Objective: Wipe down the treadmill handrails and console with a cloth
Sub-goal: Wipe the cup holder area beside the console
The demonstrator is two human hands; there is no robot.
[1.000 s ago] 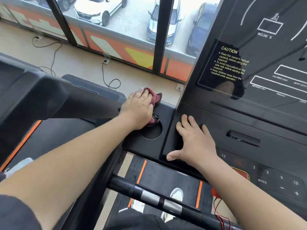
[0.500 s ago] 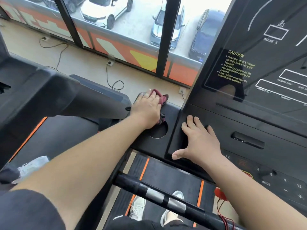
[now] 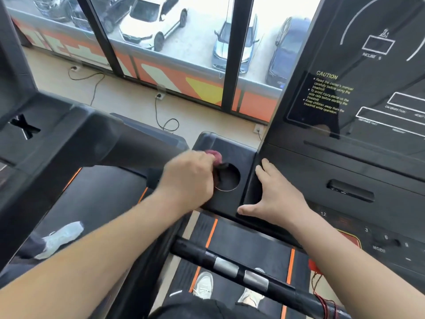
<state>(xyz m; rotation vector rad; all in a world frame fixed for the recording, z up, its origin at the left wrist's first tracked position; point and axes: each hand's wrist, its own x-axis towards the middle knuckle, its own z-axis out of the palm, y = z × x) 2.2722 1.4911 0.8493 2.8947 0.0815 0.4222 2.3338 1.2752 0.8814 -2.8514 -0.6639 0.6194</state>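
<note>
A gym: one treadmill console (image 3: 340, 166) beside a second treadmill (image 3: 59, 139) (windows (image 3: 202, 44) overlook parked cars (image 3: 151, 24)).

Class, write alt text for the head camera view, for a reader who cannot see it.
A person's left hand, blurred, holds a red cloth at the rim of the cup holder on a black treadmill console. The right hand rests flat on the console beside it.

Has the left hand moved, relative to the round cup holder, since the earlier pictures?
Yes. The left hand drew back toward the person: from past the cup holder's far rim to level with it, at its left.
</note>
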